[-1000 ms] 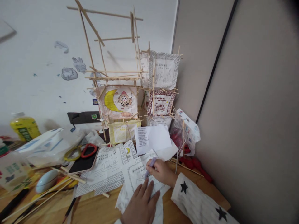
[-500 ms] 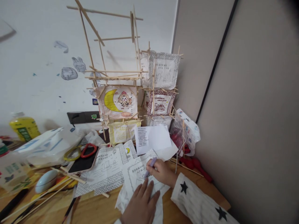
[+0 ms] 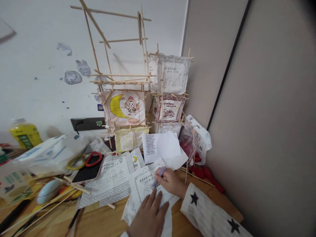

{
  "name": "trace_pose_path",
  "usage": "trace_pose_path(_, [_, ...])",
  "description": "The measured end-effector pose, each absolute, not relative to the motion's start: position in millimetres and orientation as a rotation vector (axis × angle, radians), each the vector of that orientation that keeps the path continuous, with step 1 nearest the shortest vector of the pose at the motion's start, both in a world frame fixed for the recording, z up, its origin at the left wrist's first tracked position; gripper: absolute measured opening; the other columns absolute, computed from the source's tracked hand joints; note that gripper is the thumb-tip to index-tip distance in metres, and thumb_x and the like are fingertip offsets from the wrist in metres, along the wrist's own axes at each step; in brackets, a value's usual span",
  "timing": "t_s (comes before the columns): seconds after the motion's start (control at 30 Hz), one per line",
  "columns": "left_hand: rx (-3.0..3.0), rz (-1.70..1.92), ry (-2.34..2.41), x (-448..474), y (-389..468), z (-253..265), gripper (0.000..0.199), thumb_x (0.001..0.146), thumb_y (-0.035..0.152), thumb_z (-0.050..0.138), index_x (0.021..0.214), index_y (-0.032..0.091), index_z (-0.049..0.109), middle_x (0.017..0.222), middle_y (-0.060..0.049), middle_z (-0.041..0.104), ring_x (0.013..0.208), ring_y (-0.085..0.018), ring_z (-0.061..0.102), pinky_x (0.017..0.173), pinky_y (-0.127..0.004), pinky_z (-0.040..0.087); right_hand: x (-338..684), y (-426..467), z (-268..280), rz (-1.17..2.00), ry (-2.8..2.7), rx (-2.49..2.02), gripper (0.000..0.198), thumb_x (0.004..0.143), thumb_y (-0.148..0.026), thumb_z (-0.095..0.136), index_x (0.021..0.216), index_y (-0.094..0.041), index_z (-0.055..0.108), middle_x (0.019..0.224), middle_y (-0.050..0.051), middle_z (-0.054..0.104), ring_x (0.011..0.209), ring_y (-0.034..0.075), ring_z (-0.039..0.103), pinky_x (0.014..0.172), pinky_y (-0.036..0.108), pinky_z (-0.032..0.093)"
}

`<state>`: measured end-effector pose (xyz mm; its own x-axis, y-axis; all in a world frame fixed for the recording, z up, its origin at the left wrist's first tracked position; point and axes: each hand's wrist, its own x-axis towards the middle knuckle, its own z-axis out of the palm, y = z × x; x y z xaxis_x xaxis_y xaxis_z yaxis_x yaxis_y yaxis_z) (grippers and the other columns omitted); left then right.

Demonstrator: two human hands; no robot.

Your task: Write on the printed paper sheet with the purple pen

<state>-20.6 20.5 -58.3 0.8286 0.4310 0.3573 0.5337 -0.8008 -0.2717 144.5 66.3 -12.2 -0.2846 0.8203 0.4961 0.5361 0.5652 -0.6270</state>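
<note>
My right hand [image 3: 170, 181] is closed around a light purple pen [image 3: 160, 172], its tip down on a sheet of thin white paper [image 3: 139, 189]. Drawn lines and handwritten characters cover that sheet, though my hands hide part of it. My left hand [image 3: 150, 212] lies flat on the lower part of the same paper, fingers spread, holding nothing. Left of it rests another sheet [image 3: 112, 177] with a sailboat drawing and a hatched border. Beyond my right hand are a white page of handwriting [image 3: 161, 148] and a small strip with a yellow moon [image 3: 135, 159].
A tall frame of wooden sticks [image 3: 123, 82] with decorated paper panels stands behind. On the left are scissors [image 3: 93, 159], a phone [image 3: 86, 172], a pale blue egg-shaped object [image 3: 48, 191], loose sticks and a yellow bottle [image 3: 26, 134]. A plastic bag [image 3: 197, 140] sits at right.
Almost nothing differs. Both hands keep their places, and the pen stays at nearly the same spot on the paper.
</note>
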Motion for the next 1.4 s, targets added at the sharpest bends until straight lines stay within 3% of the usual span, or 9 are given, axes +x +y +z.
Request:
trace_pose_path(0.83, [-2.674, -0.411, -0.749, -21, 24, -71, 0.059, 0.072, 0.005, 0.055, 0.127, 0.024, 0.045, 0.130, -0.012, 0.048, 0.120, -0.033, 0.042, 0.091, -0.044, 0.041, 145, 65, -12, 0.451, -1.996, -1.130, 0.018, 0.088, -0.025, 0.048, 0.076, -0.018, 0.060, 0.067, 0.000, 0.061, 0.062, 0.014, 0.058, 0.062, 0.023, 0.044])
trace_pose_path(1.1, [-2.657, -0.447, -0.697, -23, 27, -73, 0.052, 0.077, 0.009, 0.053, 0.126, 0.024, 0.046, 0.130, -0.010, 0.049, 0.120, -0.029, 0.042, 0.093, -0.041, 0.040, 145, 69, -16, 0.422, -1.974, -1.193, 0.020, 0.087, -0.030, 0.052, 0.075, -0.018, 0.063, 0.069, 0.002, 0.064, 0.067, 0.016, 0.059, 0.066, 0.025, 0.046])
trace_pose_path(1.4, [-2.639, -0.415, -0.698, -22, 25, -72, 0.060, 0.070, 0.004, 0.051, 0.127, 0.024, 0.044, 0.129, -0.010, 0.050, 0.120, -0.029, 0.043, 0.092, -0.041, 0.042, 149, 74, -30, 0.357, -1.909, -1.213, 0.022, 0.085, -0.036, 0.056, 0.075, -0.019, 0.064, 0.066, 0.002, 0.064, 0.065, 0.017, 0.060, 0.064, 0.026, 0.045])
